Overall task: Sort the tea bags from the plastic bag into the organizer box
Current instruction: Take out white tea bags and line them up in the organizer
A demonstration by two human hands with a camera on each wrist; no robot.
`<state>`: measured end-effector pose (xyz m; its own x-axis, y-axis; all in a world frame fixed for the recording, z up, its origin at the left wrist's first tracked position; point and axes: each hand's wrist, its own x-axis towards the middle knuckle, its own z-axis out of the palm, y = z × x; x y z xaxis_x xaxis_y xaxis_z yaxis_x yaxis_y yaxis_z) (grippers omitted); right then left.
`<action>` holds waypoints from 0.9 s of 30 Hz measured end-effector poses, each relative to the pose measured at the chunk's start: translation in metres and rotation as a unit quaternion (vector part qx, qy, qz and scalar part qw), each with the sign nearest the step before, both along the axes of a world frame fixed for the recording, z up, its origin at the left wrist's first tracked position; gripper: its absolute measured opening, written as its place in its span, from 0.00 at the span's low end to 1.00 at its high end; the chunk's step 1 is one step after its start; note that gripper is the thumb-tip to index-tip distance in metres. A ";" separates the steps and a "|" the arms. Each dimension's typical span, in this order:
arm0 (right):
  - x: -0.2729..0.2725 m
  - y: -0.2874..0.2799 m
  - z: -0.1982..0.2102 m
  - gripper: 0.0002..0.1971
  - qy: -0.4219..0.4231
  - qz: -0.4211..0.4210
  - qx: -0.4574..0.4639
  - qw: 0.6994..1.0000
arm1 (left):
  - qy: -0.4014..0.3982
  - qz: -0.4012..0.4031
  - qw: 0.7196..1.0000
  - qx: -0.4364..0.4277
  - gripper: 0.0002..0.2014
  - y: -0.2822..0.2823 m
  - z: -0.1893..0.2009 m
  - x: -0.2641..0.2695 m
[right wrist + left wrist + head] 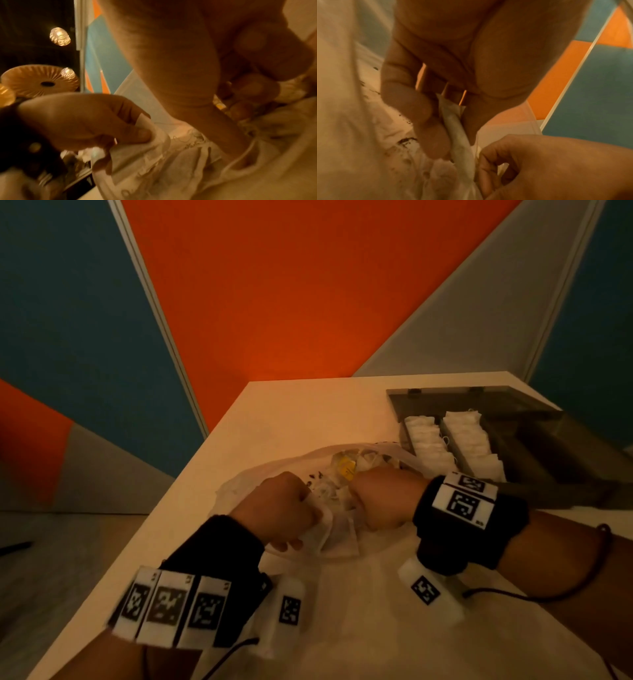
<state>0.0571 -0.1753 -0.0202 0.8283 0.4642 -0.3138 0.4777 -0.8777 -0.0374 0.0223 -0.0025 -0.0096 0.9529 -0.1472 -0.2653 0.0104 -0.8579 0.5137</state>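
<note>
On the pale table [308, 412] lies the crumpled clear plastic bag [246, 484], open, with a heap of tea bags [363, 462] inside. My left hand [308, 508] hovers over the bag's near side and pinches a white tea bag [457, 132] between thumb and fingers. My right hand [363, 491] is just to its right, fingers curled down into the heap around a tea bag with a yellow tag [219, 106]. The grey organizer box [534, 446] stands open at the back right, two of its rows packed with white tea bags [428, 440].
Loose dark tea crumbs [406, 140] lie inside the bag. The table's left edge [191, 474] runs close to the bag, with the floor below. Orange, blue and grey wall panels [274, 302] rise behind the table. Cables trail from both wristbands.
</note>
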 end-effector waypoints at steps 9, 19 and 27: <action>0.004 -0.005 -0.009 0.12 0.023 -0.037 0.073 0.996 | -0.040 -0.051 0.997 0.033 0.12 0.000 -0.009 0.005; 0.006 -0.015 0.008 0.04 0.007 -0.136 0.213 0.968 | -0.050 -0.083 0.993 0.072 0.16 -0.001 -0.009 0.000; -0.023 -0.028 0.040 0.11 0.014 -0.165 0.402 0.901 | -0.080 -0.101 0.987 0.094 0.13 -0.013 -0.007 -0.008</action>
<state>0.0341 -0.2034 0.0202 0.9596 0.2811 -0.0089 0.1853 -0.6557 -0.7319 0.0146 -0.0152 -0.0162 0.9408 -0.3019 -0.1542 -0.2398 -0.9141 0.3269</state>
